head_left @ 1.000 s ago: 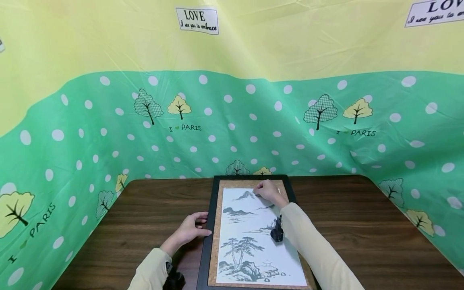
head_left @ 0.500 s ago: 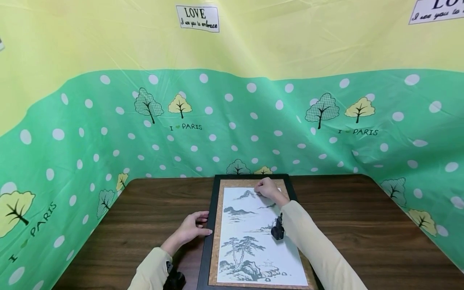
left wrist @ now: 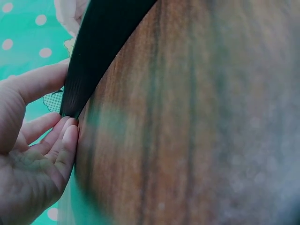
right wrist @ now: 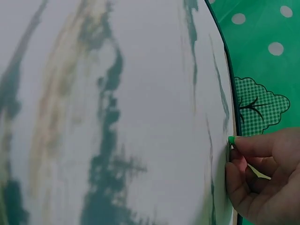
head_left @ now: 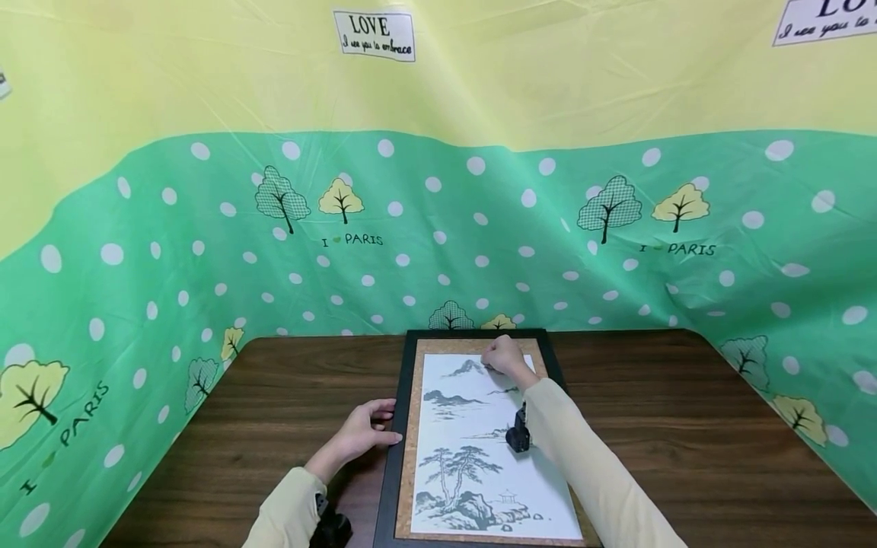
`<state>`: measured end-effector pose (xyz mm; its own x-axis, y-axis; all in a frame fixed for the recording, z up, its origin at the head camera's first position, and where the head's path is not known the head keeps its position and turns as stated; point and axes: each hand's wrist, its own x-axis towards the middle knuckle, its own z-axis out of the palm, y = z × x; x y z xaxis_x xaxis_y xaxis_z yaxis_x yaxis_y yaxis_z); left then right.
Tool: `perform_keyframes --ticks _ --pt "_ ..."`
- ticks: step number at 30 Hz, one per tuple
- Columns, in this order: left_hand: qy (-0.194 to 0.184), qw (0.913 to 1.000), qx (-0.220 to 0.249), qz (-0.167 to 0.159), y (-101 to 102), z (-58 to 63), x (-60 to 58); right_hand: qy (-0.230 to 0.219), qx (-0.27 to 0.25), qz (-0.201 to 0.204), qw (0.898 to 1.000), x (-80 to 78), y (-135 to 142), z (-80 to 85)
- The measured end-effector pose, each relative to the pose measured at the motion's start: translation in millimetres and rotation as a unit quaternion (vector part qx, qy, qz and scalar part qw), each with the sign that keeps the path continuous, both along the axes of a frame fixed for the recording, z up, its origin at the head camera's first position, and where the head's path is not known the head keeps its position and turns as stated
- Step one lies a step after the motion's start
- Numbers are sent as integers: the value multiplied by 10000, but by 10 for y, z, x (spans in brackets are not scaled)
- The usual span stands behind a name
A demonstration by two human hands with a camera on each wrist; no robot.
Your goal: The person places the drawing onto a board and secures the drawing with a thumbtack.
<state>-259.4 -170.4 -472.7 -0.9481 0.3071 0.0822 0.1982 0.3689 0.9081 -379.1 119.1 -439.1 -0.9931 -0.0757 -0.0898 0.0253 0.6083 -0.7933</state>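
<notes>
A black-framed cork board (head_left: 404, 487) lies on the table, bearing a white sheet with an ink landscape (head_left: 452, 426). My left hand (head_left: 359, 432) holds the frame's left edge, thumb over its top and fingertips low against its side in the left wrist view. Near the top edge of the sheet, my right hand (head_left: 505, 356) pinches a small green push pin (right wrist: 231, 139) between thumb and fingers. The right wrist view shows the pin at the paper's surface; its point is hidden, so I cannot tell how deep it sits.
The dark wooden table (head_left: 658, 426) extends on both sides of the board. A green and yellow curtain (head_left: 438, 213) printed with trees and dots hangs behind and at both sides. Black cameras sit at both wrists.
My right wrist and forearm have shifted slightly left, while the fingers stay at the same spot near the sheet's top. The left hand holds still on the frame.
</notes>
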Motion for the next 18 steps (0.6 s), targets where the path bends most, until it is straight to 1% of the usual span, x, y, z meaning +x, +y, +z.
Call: perform_keyframes --ticks 5,9,14,18 --pt "-12 10000 -23 14 3 -4 6 -365 -244 -307 9986 -20 3 9" --pt "-45 10000 -26 37 5 -15 -2 -478 -299 -488 9972 -37 9 -3" --pt "-54 10000 -7 59 5 -23 -12 -410 -394 -780 9953 -38 -3 -19" --pt "-2 10000 -9 54 3 -26 -18 -175 -252 -847 9959 -41 -16 -34"
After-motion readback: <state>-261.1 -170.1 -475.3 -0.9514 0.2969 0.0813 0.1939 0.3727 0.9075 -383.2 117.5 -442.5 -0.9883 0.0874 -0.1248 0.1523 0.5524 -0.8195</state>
